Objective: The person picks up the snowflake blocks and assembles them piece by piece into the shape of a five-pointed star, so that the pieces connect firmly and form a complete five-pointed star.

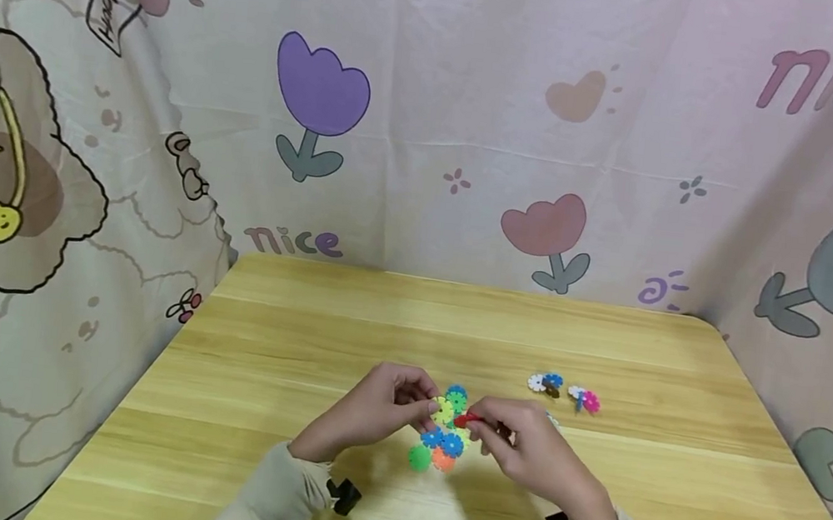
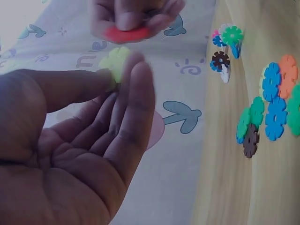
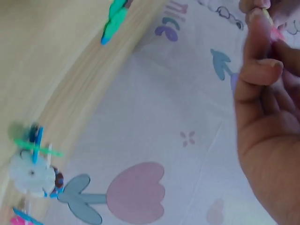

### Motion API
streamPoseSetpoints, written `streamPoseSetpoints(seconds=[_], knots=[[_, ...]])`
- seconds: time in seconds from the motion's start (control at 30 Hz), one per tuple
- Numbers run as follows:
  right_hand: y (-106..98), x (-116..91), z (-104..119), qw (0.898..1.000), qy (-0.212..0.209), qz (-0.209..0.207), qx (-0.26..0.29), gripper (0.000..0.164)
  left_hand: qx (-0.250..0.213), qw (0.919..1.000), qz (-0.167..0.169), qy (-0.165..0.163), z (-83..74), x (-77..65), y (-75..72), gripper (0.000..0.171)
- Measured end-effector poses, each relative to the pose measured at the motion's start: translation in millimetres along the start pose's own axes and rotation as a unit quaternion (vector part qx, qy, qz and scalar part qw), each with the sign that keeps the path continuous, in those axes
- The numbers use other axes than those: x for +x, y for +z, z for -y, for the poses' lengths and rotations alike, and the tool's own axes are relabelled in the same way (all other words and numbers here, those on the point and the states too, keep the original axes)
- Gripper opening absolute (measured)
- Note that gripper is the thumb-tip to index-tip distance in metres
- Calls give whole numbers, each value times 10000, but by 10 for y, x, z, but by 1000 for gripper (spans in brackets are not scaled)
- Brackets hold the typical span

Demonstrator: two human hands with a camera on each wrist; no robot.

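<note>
My left hand (image 1: 378,409) pinches a yellow notched plastic disc (image 1: 441,411) between thumb and fingers; the left wrist view shows the same yellow disc (image 2: 114,65) above the fingertips. Facing it, my right hand (image 1: 532,445) grips a red notched disc (image 1: 466,420). In the left wrist view a narrow gap separates the red disc (image 2: 125,34) from the yellow one. The right wrist view shows my right hand (image 3: 269,112) at the edge, its fingers partly covering both discs. Below the hands lie loose discs: blue (image 1: 452,445), green (image 1: 419,459), orange (image 1: 443,462) and, in the left wrist view, brown (image 2: 251,140).
Toward the back right of the wooden table (image 1: 350,321) sit small joined clusters of discs, one white, blue and brown (image 1: 545,383), another white, blue and pink (image 1: 587,400). A patterned curtain (image 1: 429,127) hangs behind the table and along its sides.
</note>
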State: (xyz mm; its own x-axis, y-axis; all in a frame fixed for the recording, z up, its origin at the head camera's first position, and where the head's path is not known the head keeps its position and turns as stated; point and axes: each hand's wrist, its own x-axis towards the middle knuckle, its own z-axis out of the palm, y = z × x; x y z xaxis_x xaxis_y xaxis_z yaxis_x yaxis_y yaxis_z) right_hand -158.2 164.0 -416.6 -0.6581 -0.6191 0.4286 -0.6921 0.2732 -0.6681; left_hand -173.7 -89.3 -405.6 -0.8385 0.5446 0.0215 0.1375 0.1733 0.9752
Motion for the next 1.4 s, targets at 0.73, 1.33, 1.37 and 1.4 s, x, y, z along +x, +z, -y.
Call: streamPoseSetpoints(seconds=[0.73,1.33,1.37,1.4], knots=[[192,40,11,9924,-571,-1020,-397,28,-280,9993,-225,92,-6,-33,-9,17],[237,38,6,9841,-912,-1498,-291,24,-1256,9911,145,-419,-10,-9,61,21],[239,38,9,9839,-917,-1515,-255,25,-1282,9906,178,-436,-11,-11,64,23],[240,39,12,9837,-917,-1530,-217,25,-1317,9901,196,-443,-12,-14,67,23]])
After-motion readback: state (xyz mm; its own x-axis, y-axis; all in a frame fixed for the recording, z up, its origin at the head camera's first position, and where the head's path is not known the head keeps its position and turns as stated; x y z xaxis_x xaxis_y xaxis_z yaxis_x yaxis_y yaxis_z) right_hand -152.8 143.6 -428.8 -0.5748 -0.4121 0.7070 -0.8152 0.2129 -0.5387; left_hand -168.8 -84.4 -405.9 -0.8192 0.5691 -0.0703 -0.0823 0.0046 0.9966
